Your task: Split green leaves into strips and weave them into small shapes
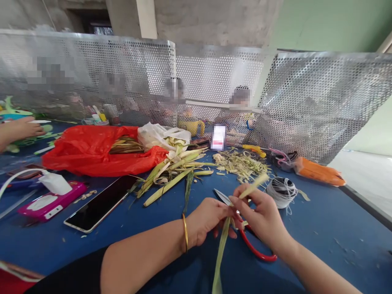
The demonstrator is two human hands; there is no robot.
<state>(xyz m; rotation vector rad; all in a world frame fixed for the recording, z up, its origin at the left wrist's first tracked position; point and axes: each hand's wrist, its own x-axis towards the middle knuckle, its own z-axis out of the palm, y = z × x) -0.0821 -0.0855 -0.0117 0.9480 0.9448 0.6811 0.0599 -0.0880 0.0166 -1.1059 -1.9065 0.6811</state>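
Between my two hands runs a pale green strip of corn husk (221,257), its lower end hanging down toward me. My left hand (206,220), with a gold bangle at the wrist, pinches the strip near its middle. Fingers of my right hand (257,208) close on the upper part, whose tip sticks up past them. Scissors (259,254) with red handles lie on the table just beneath my hands, their blade tips pointing away and partly covered by my fingers. Beyond my left hand a heap of corn husks (171,175) spreads out from the bags.
A red plastic bag (82,151), a phone (101,206) and a magenta power strip (52,204) lie leftward. Husk scraps (243,163), a thread ball (281,192) and an orange packet (320,171) sit ahead and right. Perforated metal panels (214,69) stand behind. Another person's hand (23,130) is far left.
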